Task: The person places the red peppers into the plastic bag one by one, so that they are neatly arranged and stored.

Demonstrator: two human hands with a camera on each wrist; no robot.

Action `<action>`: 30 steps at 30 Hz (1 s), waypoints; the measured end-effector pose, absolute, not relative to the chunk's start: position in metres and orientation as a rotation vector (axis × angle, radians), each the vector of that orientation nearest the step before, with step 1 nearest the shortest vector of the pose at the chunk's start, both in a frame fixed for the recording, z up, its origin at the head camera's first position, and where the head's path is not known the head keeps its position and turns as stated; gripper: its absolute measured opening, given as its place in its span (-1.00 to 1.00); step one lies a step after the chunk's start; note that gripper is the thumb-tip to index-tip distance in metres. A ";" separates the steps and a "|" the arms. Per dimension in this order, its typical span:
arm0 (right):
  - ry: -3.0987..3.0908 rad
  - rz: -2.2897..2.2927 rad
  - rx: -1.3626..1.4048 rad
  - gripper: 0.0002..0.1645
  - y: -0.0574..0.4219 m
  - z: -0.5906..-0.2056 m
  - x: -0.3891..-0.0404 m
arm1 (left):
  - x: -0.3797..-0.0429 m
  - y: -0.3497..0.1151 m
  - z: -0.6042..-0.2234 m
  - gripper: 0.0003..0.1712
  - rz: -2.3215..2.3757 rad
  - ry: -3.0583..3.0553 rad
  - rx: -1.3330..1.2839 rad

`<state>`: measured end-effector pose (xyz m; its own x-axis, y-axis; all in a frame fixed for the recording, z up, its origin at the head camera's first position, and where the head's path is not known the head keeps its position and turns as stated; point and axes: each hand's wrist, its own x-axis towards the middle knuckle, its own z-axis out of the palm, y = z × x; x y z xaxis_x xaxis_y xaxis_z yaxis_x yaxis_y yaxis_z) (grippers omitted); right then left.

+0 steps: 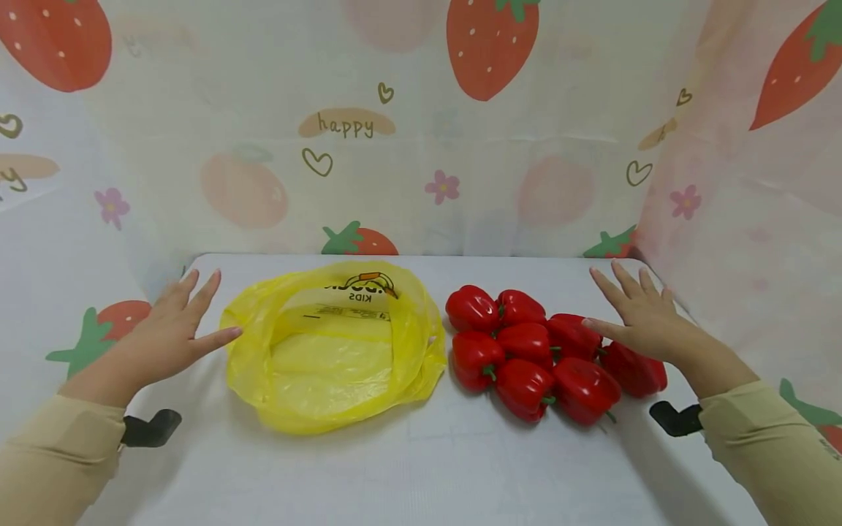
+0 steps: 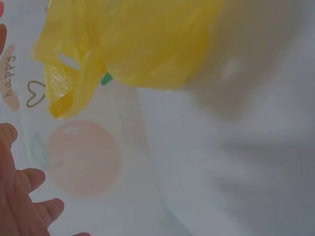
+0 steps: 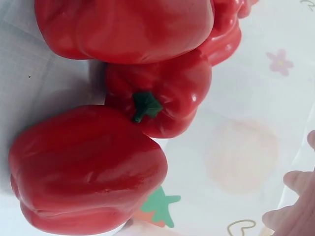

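A yellow plastic bag (image 1: 329, 420) lies on the left half of the table, its wide mouth spread and facing the camera. Beside it on the right is a cluster of several red bell peppers (image 1: 522, 387) with green stems. My left hand (image 1: 167, 336) hovers left of the bag with fingers spread, holding nothing; the thumb tip comes close to the bag's edge. Over the right end of the cluster, my right hand (image 1: 647, 321) is also spread and holds nothing. The right wrist view shows one pepper (image 3: 88, 172) close up, with the fingertips (image 3: 295, 182) off to the side.
The white table (image 1: 447, 475) is enclosed by a strawberry-printed cloth (image 1: 408, 197) at the back and both sides. A black wrist mount (image 1: 151, 429) sits at the left cuff, another black mount (image 1: 675, 419) at the right.
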<state>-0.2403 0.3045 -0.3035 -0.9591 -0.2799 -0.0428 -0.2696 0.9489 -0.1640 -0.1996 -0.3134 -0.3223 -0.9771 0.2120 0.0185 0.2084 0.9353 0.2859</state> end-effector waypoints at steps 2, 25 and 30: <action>3.039 -0.252 -0.428 0.10 0.305 -0.304 -0.240 | -0.200 -0.315 -0.325 0.13 0.536 3.045 0.317; 3.037 -0.263 -0.442 0.10 0.307 -0.306 -0.239 | -0.197 -0.315 -0.351 0.16 0.952 2.896 0.209; 3.030 -0.283 -0.439 0.10 0.306 -0.307 -0.238 | -0.193 -0.313 -0.353 0.13 1.100 2.802 0.137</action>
<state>-0.2375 0.3060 -0.3070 -0.9570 -0.2874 -0.0391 -0.2751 0.9423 -0.1909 -0.1925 -0.3132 -0.3534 -0.9876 0.1310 -0.0861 0.0374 0.7304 0.6820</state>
